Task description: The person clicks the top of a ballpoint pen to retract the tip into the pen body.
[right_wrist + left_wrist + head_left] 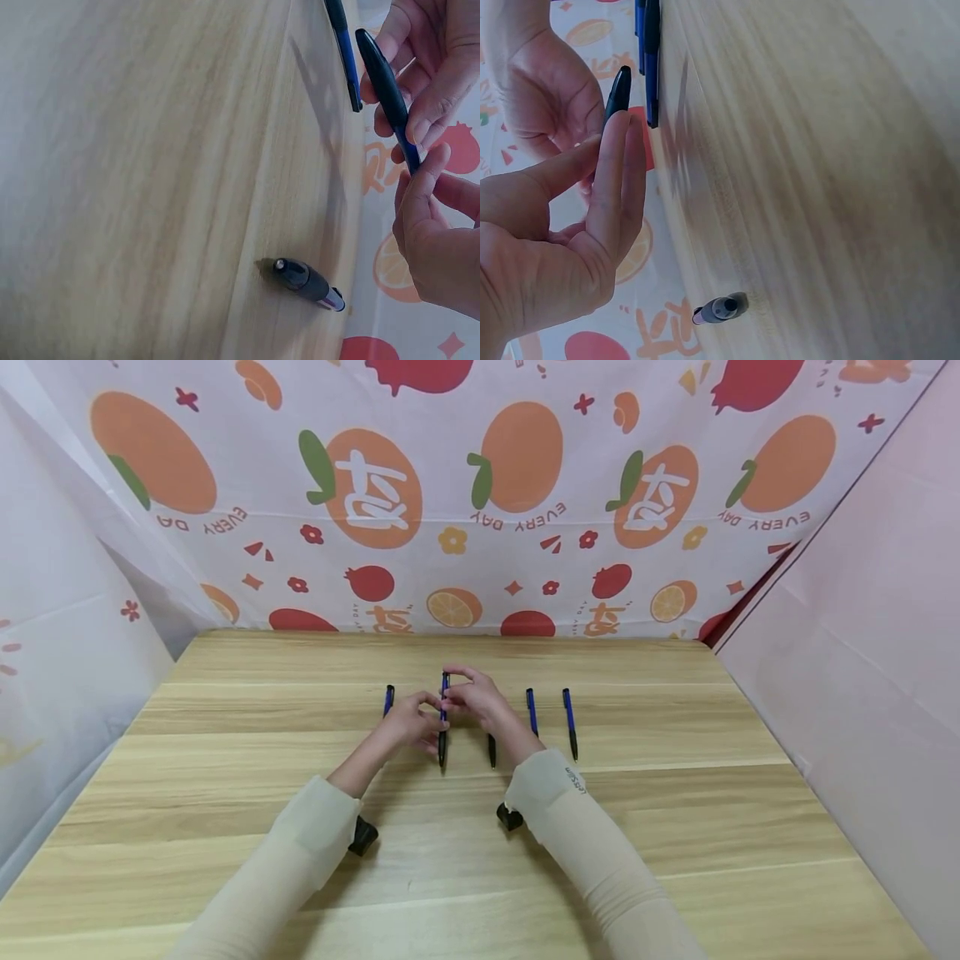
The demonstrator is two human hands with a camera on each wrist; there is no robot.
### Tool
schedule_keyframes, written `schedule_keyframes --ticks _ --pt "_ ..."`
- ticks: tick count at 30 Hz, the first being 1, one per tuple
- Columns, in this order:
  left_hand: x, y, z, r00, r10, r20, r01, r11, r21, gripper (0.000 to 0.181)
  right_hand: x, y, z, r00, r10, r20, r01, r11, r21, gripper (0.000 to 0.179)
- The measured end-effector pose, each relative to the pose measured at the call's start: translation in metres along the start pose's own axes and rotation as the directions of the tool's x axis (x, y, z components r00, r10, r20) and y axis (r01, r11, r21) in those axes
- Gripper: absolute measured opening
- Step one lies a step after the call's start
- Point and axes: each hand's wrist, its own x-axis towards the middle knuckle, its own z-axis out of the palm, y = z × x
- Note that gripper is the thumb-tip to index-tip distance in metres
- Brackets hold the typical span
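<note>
Both hands hold one blue ballpoint pen [443,737] with a black grip section, and it is raised over the table in the wrist views. My left hand [409,723] pinches its barrel from the left side. At the pen's far end, my right hand [476,698] has thumb and fingers round the blue part. In the right wrist view the dark grip [381,73] slants up past the left hand's fingers. Similar pens lie on either side: a left pen [389,697] partly covered by the left hand, and another pen [492,752] mostly hidden beneath the right hand.
Two more blue pens, a nearer one [532,706] and an outer one [571,725], lie right of the right hand. All are on a wooden table [420,877]. A fruit-print cloth [450,568] hangs at the back edge, with pale cloth at both sides.
</note>
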Motion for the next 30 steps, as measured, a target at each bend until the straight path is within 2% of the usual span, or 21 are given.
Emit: schedule_keyframes --ticks 7,12,20,30 --pt "-0.001 0.000 0.001 1.000 0.004 0.001 -0.004 0.999 0.044 0.035 0.000 -0.002 -0.003 1.000 0.027 -0.007 -0.027 0.999 -0.018 0.044" --pt "0.001 0.000 0.002 0.999 -0.014 -0.031 0.017 0.995 0.095 0.033 -0.002 -0.004 -0.008 0.999 0.035 -0.033 -0.035 0.999 -0.022 0.041" --pt "0.008 -0.001 0.002 0.994 -0.027 -0.102 0.050 0.970 0.238 0.030 -0.006 -0.007 -0.020 0.998 0.040 -0.048 -0.041 0.999 -0.002 0.040" --pt "0.014 -0.004 0.004 0.990 -0.028 -0.138 0.069 0.950 0.305 0.025 -0.005 -0.006 -0.026 0.997 0.043 -0.060 -0.042 0.999 0.017 0.036"
